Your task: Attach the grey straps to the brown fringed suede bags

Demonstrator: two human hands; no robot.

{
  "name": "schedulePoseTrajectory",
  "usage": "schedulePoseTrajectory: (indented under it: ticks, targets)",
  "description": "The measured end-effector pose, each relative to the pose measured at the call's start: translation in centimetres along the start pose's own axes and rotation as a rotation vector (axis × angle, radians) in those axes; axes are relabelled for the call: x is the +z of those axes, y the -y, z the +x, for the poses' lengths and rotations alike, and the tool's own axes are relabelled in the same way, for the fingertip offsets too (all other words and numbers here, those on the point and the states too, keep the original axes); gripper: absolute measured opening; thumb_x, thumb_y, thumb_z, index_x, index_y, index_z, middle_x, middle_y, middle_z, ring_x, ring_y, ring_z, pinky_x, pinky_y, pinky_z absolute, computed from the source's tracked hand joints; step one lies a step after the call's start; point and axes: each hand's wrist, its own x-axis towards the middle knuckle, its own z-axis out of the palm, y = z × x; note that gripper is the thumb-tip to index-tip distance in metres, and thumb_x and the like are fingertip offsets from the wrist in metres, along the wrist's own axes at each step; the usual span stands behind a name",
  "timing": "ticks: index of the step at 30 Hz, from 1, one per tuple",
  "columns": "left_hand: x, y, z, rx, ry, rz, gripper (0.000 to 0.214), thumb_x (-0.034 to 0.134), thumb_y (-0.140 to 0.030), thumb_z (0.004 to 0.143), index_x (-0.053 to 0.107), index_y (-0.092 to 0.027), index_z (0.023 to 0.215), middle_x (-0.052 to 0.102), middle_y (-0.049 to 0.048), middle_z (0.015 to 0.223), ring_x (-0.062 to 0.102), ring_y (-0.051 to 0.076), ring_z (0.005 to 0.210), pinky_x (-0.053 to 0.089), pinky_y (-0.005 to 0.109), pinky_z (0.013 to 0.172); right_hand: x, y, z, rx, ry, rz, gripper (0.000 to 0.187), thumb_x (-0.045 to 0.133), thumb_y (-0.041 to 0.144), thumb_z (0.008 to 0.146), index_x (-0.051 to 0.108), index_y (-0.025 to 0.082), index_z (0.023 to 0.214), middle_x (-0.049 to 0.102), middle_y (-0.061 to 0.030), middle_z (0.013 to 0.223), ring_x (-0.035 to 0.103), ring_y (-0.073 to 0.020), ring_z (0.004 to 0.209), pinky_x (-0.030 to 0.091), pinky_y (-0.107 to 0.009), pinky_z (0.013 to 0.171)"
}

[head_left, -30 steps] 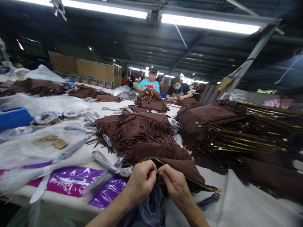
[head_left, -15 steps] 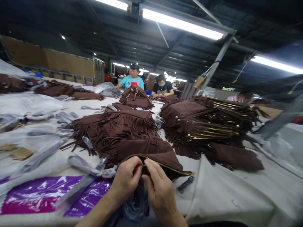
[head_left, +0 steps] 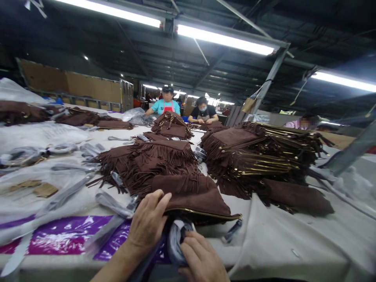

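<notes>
A brown suede fringed bag (head_left: pixel 194 197) with a gold zipper edge lies at the table's near edge. My left hand (head_left: pixel 148 223) rests on its near left corner, thumb and fingers over the zipper edge, gripping the bag. My right hand (head_left: pixel 199 258) is lower, at the frame's bottom, fingers closed on a grey plastic-wrapped bundle (head_left: pixel 178 239) just under the bag's opening.
More fringed brown bags (head_left: pixel 158 160) lie behind, and a tall stack of bags (head_left: pixel 258 152) stands to the right. Plastic-wrapped straps (head_left: pixel 113 203), purple plastic (head_left: pixel 58 235) and clear bags cover the left of the white table (head_left: pixel 293 243). Two people work at the far end.
Both hands were pinching together at the bag's zipper opening. Now they are apart: the left lies on the bag's corner and the right has dropped onto the grey bundle below.
</notes>
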Motion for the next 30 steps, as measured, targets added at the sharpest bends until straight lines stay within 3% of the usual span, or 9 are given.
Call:
schedulePoseTrajectory:
  ticks: [3,6,9,12,16,20,22,25,30]
  targets:
    - [-0.4,0.6,-0.3,-0.021,0.123,-0.007,0.029,0.038,-0.004,0.086,0.062,-0.016,0.096,0.059,0.0074,0.089,0.054,0.022,0.085,0.048,0.034,0.074,-1.2,-1.6,0.0,0.132,0.028,-0.099,0.024,0.052,0.016,0.088,0.058,0.020,0.111,0.066,-0.0090,0.107,0.057,-0.0286,0.108,0.049,-0.038,0.090]
    - [-0.3,0.1,-0.1,0.075,0.138,-0.070,0.028,0.035,-0.007,0.091,0.061,-0.017,0.084,0.056,0.0057,0.083,0.051,0.020,0.078,0.045,0.031,0.069,-0.3,-3.7,1.2,0.307,-0.054,-0.272,0.031,0.047,0.007,0.086,0.063,0.019,0.110,0.064,-0.0147,0.112,0.055,-0.0329,0.107,0.048,-0.045,0.086]
    - [0.2,0.0,0.0,0.154,0.203,-0.045,0.024,0.040,-0.006,0.090,0.061,-0.017,0.086,0.057,0.0062,0.086,0.051,0.021,0.080,0.044,0.032,0.071,1.7,-5.9,2.2,0.448,-0.096,-0.290,0.034,0.043,0.000,0.082,0.070,0.018,0.094,0.065,-0.0172,0.101,0.059,-0.0299,0.089,0.049,-0.042,0.075]
    - [0.2,0.8,-0.1,0.157,0.428,0.025,0.025,0.044,-0.003,0.085,0.063,-0.019,0.084,0.060,0.0067,0.090,0.053,0.023,0.082,0.044,0.034,0.071,2.6,-6.7,1.8,0.495,-0.115,-0.218,0.033,0.044,-0.003,0.070,0.070,0.015,0.080,0.065,-0.0118,0.076,0.059,-0.0241,0.068,0.049,-0.034,0.062]
    - [-1.2,0.5,0.0,0.046,0.664,0.060,0.034,0.045,-0.003,0.083,0.066,-0.022,0.101,0.062,0.0077,0.102,0.055,0.025,0.094,0.047,0.038,0.080,0.0,-4.8,0.5,0.435,-0.035,0.015,0.030,0.047,0.003,0.077,0.068,0.018,0.090,0.068,-0.0054,0.078,0.065,-0.0201,0.075,0.055,-0.026,0.068]
    - [-1.8,-3.1,1.2,0.081,0.636,0.034,0.051,0.051,-0.009,0.081,0.054,-0.022,0.131,0.050,0.0108,0.137,0.044,0.030,0.122,0.039,0.047,0.101,-4.6,-4.0,-0.7,0.308,0.131,0.417,0.037,0.045,0.007,0.087,0.066,0.022,0.113,0.071,-0.0071,0.109,0.066,-0.0183,0.105,0.052,-0.026,0.092]
    - [-1.0,-5.1,2.0,0.163,0.671,-0.038,0.050,0.054,-0.013,0.083,0.052,-0.022,0.132,0.048,0.0099,0.139,0.045,0.029,0.122,0.040,0.045,0.102,-6.3,-5.9,-1.9,0.310,0.082,0.358,0.038,0.042,0.007,0.090,0.065,0.022,0.117,0.072,-0.0076,0.110,0.067,-0.0173,0.104,0.053,-0.026,0.092]
    - [0.5,-6.9,3.1,0.172,0.746,-0.044,0.027,0.058,-0.019,0.084,0.063,-0.017,0.110,0.058,0.0113,0.122,0.052,0.029,0.109,0.047,0.044,0.091,-7.5,-10.9,-4.1,0.418,-0.077,-0.007,0.046,0.036,0.003,0.086,0.066,0.019,0.117,0.069,-0.0105,0.118,0.062,-0.0213,0.114,0.051,-0.038,0.099]
    - [0.8,-7.2,4.0,0.151,0.754,0.004,0.022,0.066,-0.022,0.080,0.068,-0.015,0.101,0.061,0.0118,0.115,0.055,0.031,0.104,0.050,0.045,0.085,-7.9,-16.4,-5.1,0.400,0.271,-0.174,0.048,0.043,-0.003,0.078,0.068,0.020,0.112,0.064,-0.0121,0.126,0.054,-0.0256,0.124,0.047,-0.046,0.101]
